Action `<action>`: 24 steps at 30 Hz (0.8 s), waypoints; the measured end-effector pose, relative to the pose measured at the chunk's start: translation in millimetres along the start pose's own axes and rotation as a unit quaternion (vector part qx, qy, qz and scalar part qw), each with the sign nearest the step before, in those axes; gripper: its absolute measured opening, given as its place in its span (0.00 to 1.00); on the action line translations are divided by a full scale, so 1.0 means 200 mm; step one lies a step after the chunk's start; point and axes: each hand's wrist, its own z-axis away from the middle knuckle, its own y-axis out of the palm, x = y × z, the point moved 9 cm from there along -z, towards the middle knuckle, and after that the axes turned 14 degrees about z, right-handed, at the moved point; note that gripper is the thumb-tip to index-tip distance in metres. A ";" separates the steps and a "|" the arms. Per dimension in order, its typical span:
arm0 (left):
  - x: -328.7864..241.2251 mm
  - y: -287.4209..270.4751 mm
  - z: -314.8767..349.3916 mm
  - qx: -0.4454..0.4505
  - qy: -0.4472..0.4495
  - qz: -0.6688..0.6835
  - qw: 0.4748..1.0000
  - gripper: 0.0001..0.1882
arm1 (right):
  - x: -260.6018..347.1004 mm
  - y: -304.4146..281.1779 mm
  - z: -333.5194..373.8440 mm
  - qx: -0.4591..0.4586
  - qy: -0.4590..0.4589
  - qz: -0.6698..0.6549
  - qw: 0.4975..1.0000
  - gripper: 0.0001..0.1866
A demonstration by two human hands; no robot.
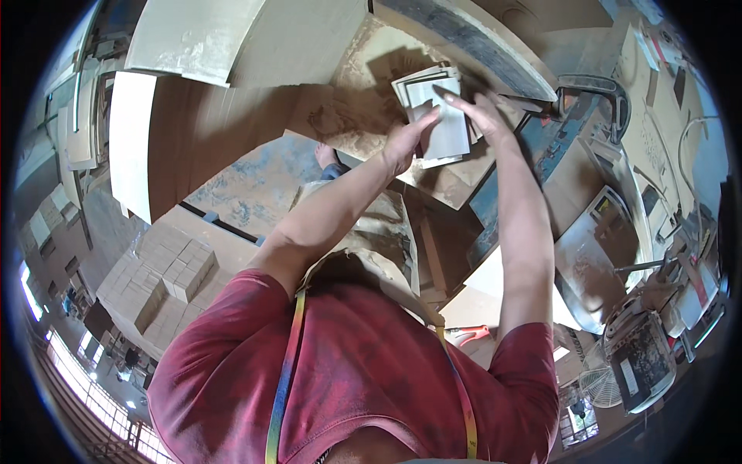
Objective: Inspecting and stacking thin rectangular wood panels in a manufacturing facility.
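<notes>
A loose stack of thin, flat rectangular wooden pieces (448, 138) lies between my hands, with its edges fanned unevenly. The top piece looks pale and smooth. My left hand (411, 139) grips the stack's left side, thumb lying over the top face. On the right side, my right hand (483, 116) is closed round the edge, its thumb also on top. The fingers of both hands are partly hidden behind the pieces. Beneath the stack is a dusty wooden work surface (363, 93); I cannot tell whether the pieces rest on it.
A curved wooden beam (479, 39) crosses beyond my hands. Right of it sits a dark C-clamp (618, 104). Large pale panels (189, 39) stand at the upper left. Stacked wooden blocks (166, 282) lie at lower left. A red-handled tool (468, 334) is near my right elbow.
</notes>
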 end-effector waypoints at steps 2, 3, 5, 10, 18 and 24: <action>-0.05 -0.04 0.02 0.004 -0.010 -0.013 1.000 0.40 | 0.07 0.04 0.05 0.017 -0.001 0.000 1.000 0.78; -0.08 -0.08 0.05 0.011 -0.021 -0.025 0.999 0.40 | 0.13 0.07 0.11 0.032 0.000 0.002 0.999 0.77; -0.11 -0.12 0.08 0.023 -0.042 -0.045 0.998 0.38 | 0.22 0.12 0.22 0.063 0.000 0.008 0.998 0.74; -0.14 -0.19 0.07 0.019 0.024 -0.100 0.994 0.37 | 0.29 0.11 0.41 0.023 -0.068 0.000 0.997 0.64; -0.20 -0.26 0.09 0.033 -0.015 -0.094 0.995 0.36 | 0.41 0.33 0.62 0.122 -0.077 -0.227 0.963 0.59; -0.35 -0.44 0.09 0.032 0.058 -0.047 0.997 0.36 | 0.58 0.52 0.73 0.128 -0.137 -0.387 0.903 0.62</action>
